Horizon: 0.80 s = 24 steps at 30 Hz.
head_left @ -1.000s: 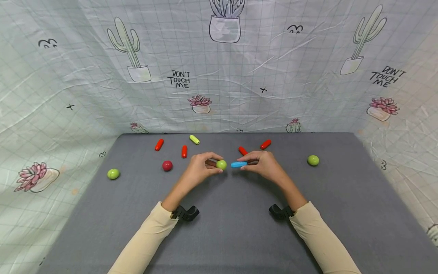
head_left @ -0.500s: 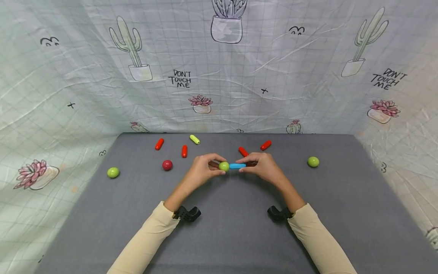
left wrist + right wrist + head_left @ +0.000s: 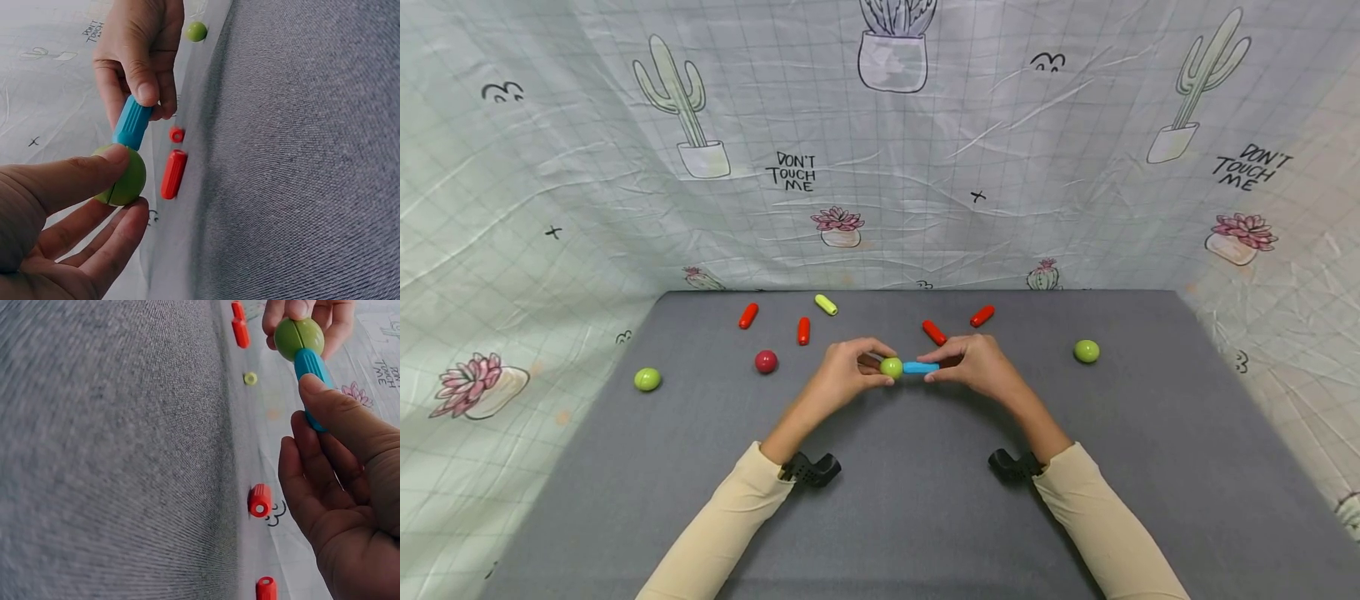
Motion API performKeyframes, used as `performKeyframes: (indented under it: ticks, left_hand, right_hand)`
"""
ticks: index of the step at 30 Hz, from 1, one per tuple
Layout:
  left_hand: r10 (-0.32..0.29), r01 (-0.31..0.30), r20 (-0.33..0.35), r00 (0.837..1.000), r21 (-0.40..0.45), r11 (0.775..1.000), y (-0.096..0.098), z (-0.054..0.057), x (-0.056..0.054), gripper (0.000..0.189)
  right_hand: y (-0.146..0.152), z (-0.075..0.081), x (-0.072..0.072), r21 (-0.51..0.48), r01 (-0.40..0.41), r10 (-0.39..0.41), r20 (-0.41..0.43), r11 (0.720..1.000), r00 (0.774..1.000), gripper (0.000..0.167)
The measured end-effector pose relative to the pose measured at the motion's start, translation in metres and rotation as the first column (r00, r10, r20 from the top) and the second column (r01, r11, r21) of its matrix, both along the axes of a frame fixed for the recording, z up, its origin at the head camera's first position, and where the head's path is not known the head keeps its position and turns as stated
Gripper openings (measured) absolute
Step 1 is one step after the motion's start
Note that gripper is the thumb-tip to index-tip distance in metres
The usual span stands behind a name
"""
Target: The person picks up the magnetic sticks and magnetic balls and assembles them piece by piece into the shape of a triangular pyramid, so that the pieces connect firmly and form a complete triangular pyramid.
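Note:
Between thumb and fingers my left hand (image 3: 844, 373) pinches a green ball (image 3: 129, 178) that has a seam line across it. A ribbed blue plastic stick (image 3: 132, 122) is pinched in my right hand (image 3: 977, 364). One end of the blue stick (image 3: 310, 365) meets the green ball (image 3: 299, 339) at its seam; how deep it sits in there I cannot tell. Both hands hold the joined pieces above the grey table. Just behind my right hand lies a red stick (image 3: 934, 332).
More red sticks (image 3: 748, 316) lie along the back of the table (image 3: 895, 517), with a yellow-green stick (image 3: 826, 305). A red ball (image 3: 766, 362) lies left of my left hand. Green balls lie far left (image 3: 647, 380) and right (image 3: 1086, 352). A printed cloth (image 3: 925, 225) hangs behind.
A gap separated ball and blue stick a second ago; now they touch. My left hand moved slightly right with the ball. The objects on the table stay where they were.

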<state>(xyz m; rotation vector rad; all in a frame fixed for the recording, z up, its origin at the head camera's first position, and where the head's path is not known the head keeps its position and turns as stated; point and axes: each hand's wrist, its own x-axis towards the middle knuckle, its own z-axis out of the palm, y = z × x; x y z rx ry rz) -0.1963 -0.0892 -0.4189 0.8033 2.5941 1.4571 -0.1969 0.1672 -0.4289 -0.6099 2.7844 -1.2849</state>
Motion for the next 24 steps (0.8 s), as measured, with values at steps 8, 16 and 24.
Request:
performKeyframes:
  ticks: [8,16,24]
  left_hand:
    - [-0.018,0.019,0.042,0.999,-0.024,1.000,0.003,-0.002,-0.003,0.032]
    - [-0.037,0.042,0.061,0.997,-0.093,0.995,0.008,-0.005,-0.010,0.032]
    - [-0.010,0.017,0.085,0.996,-0.090,0.996,0.012,-0.007,-0.019,0.032]
  right_hand:
    - [0.001,0.003,0.000,0.056,-0.017,0.016,0.016,0.998,1.000,0.027]
    - [0.006,0.000,-0.002,0.063,-0.041,0.038,0.045,0.997,0.998,0.027]
    - [0.012,0.001,-0.003,0.059,-0.085,0.079,0.097,0.995,0.992,0.027]
